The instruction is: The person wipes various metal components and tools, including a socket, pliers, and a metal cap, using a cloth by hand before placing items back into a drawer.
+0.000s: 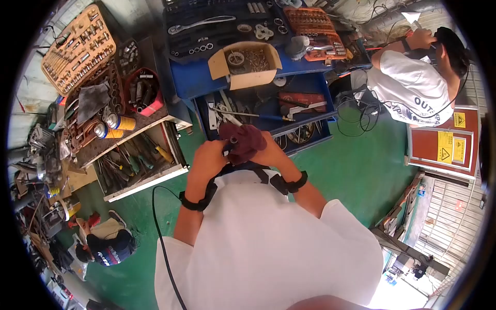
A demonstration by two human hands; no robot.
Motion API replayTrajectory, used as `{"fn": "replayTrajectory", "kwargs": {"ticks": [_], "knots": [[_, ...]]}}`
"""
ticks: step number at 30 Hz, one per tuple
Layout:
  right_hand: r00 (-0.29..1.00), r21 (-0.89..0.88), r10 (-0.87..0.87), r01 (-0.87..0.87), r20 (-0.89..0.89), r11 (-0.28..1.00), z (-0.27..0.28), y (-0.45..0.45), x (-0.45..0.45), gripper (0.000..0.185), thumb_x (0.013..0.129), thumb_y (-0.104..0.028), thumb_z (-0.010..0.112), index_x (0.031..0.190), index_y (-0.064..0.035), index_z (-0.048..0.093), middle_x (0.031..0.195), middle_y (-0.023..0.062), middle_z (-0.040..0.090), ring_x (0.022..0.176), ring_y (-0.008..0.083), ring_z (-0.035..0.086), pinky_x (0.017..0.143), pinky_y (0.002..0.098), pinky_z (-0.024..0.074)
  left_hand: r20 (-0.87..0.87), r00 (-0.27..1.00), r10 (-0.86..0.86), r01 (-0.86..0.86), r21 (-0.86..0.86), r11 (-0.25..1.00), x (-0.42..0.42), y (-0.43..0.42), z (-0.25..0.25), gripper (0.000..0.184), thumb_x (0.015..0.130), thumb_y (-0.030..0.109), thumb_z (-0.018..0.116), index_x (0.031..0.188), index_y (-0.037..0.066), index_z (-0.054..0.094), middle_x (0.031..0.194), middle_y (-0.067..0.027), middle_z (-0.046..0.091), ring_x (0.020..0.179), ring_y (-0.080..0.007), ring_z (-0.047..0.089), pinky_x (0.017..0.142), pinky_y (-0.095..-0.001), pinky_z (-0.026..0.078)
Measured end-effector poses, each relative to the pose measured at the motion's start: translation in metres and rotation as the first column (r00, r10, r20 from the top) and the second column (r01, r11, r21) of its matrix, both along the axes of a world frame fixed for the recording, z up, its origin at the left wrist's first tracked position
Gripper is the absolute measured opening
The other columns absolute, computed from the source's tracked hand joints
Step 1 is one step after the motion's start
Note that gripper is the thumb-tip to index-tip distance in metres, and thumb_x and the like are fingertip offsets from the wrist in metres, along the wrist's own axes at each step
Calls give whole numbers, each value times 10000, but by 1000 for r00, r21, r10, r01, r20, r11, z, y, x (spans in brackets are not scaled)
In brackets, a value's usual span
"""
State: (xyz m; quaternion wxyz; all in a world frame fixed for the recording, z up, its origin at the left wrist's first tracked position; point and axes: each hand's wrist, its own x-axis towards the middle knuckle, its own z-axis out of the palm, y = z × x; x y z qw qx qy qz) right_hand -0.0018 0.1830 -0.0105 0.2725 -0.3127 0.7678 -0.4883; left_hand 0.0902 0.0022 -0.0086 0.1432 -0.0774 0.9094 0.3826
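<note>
A dark red cloth (247,144) is bunched between my two hands, in front of my chest. Closed on its left side is my left hand (211,159), with a small dark metal part (233,139) showing at the cloth near the fingers. My right hand (267,151) grips the cloth from the right. Just beyond the hands, an open blue drawer (305,124) holds long metal tools and a red case (302,102). On the blue cabinet above it stands an open cardboard box (253,80) with small metal pieces inside.
An open drawer (150,187) of screwdrivers juts out at the left, below two spray cans (120,122) and a socket set (80,49). One person (413,82) works at the upper right; another person (108,245) crouches at the lower left. A black cable (159,232) hangs beside me.
</note>
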Motion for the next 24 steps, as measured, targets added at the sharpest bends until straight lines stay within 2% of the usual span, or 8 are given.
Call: {"fn": "replayTrajectory", "kwargs": {"ticks": [1,3,4,7,13,16,21,24], "knots": [[999,5,-49,49,13,999,1,2,0,544,693,-175,807,1167,-48,571,1014,146,681,892,282,680,807,341,514,-12,1000,-1,1,-3,1000,0,-3,-2,332,775,204,715,1043,10,687,855,-226,672,796,-364,675,693,-411,531],[998,60,-57,55,32,997,2,5,-3,575,673,-173,818,1164,-54,543,1006,145,680,887,306,678,794,350,517,17,955,298,-274,444,853,-1,-10,-9,352,858,219,679,1127,-8,658,866,-201,699,802,-285,706,707,-348,533],[999,18,-50,49,20,999,1,5,-4,555,678,-171,810,1147,-43,544,1020,140,672,917,303,673,803,345,512,89,942,323,-311,588,747,-1,-11,-8,321,931,188,625,1171,-25,633,911,-101,711,830,-153,670,722,-302,529],[998,-25,-60,60,5,998,-5,1,1,508,698,-134,805,1122,-39,540,1040,126,663,963,287,670,812,343,509,-10,957,289,-245,499,831,-2,-9,5,305,916,149,639,1167,-24,629,937,-104,710,840,-154,667,733,-292,527],[999,-127,-3,-3,-42,992,12,-17,6,370,753,-164,790,997,-43,540,900,143,636,802,354,639,699,376,512,79,947,312,-296,597,746,0,-10,-11,291,865,19,643,1152,-24,626,914,-74,696,848,-127,645,744,-276,518],[983,-7,68,-70,-168,998,13,-14,7,328,743,-152,771,951,-39,543,863,142,622,781,356,617,681,383,501,3,966,257,-210,586,783,3,-16,-9,313,855,-25,621,1167,-15,622,992,-78,683,938,-130,631,779,-275,523],[967,-107,68,-97,-246,990,22,-10,12,348,703,-130,754,975,-39,558,887,141,621,799,356,609,699,381,500,-54,974,220,-111,732,672,7,-18,-3,345,856,-51,600,1198,-6,618,1096,-83,649,1043,-137,593,846,-276,524],[966,-143,93,-130,-242,981,23,-8,7,379,699,-116,743,1029,-42,570,936,137,630,834,343,625,735,373,508,-185,939,291,-82,699,710,9,-21,-14,304,847,2,658,1151,20,661,937,-84,676,861,-120,629,727,-243,519]]}}
